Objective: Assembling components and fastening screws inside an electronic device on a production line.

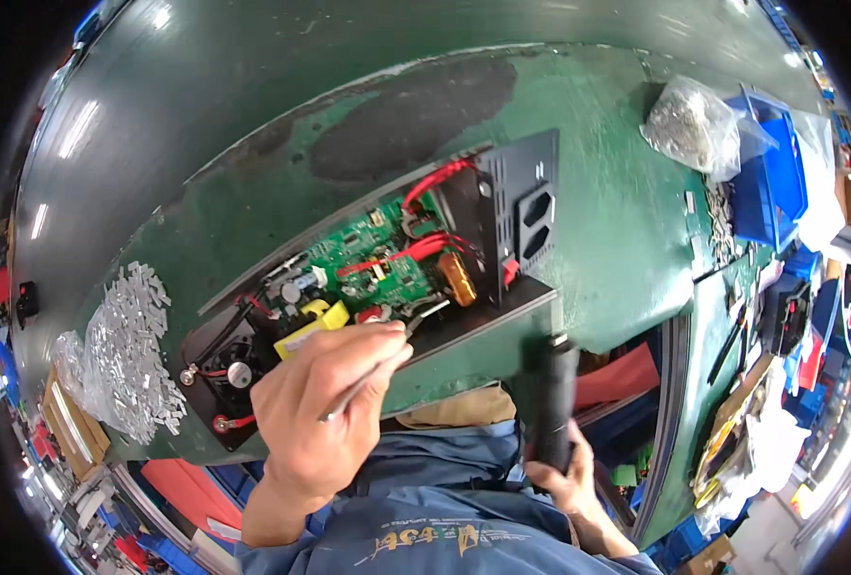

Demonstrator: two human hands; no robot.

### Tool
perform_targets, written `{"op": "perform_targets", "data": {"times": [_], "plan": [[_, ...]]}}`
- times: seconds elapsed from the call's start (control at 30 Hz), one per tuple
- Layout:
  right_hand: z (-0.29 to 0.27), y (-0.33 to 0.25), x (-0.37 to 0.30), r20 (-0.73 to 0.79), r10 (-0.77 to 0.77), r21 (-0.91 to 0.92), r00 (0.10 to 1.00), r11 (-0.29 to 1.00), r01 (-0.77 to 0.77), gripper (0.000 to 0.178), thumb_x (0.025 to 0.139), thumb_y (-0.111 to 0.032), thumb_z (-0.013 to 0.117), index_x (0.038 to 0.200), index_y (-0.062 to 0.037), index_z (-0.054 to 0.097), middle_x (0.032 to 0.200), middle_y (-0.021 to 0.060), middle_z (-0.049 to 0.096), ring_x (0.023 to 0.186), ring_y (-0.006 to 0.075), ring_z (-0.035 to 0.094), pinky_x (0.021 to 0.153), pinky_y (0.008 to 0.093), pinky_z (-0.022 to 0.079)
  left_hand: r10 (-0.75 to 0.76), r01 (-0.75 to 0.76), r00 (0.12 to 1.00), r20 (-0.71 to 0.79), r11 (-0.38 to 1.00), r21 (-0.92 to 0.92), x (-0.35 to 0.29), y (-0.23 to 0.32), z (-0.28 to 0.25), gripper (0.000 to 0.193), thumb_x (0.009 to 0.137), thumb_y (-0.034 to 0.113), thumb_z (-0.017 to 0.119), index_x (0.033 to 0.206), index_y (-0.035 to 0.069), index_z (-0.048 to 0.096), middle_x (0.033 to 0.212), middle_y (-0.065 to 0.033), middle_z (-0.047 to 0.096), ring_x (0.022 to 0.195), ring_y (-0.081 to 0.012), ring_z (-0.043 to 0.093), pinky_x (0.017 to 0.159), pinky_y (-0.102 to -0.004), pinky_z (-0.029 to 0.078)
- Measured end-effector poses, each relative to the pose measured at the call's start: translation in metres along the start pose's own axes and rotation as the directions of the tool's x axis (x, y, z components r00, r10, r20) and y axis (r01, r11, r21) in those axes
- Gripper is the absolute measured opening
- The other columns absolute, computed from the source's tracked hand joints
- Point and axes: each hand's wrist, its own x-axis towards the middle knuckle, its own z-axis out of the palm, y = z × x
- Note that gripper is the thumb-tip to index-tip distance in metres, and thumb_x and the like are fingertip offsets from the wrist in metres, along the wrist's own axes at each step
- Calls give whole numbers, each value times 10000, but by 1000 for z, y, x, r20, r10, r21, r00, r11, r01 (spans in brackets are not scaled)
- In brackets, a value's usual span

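My left hand [325,407] is closed around a slim metal tool that looks like tweezers [430,314]. Its tip reaches over the near edge of an open black metal case, beside a copper-coloured coil [458,280]. Inside the case lie a green circuit board [349,244], red wires [430,247], a yellow-wrapped part [312,328] and a black fan [238,372]. The case's vented end panel [526,216] stands at its right. Low on the right, my right hand [567,474] grips a black electric screwdriver [554,398], held upright and apart from the case.
A heap of small silver metal pieces [138,355] lies on the green bench [617,220] at the left. At the far right are a clear bag of small parts [694,125], a blue bin [770,182] and loose hardware. Below the bench is an open drawer [617,379].
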Motion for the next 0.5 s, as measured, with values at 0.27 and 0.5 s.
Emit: {"op": "perform_targets", "data": {"times": [0.27,0.5], "plan": [[27,-11,4,165,-88,-410,982,900,149,534,899,-272,758,1291,-20,496,886,83,662,821,154,610,766,347,506,16,-16,1000,3,998,55,-4,-4,3,220,839,13,797,1024,22,679,909,-115,753,769,-249,732,649,-311,571],[16,1,11,260,-213,-227,942,935,274,831,1019,-698,227,1363,17,472,906,94,669,835,158,619,774,331,493,3,-3,1000,-2,998,66,0,-1,2,219,837,33,803,1024,29,690,902,-97,755,759,-243,730,642,-307,562]]}}
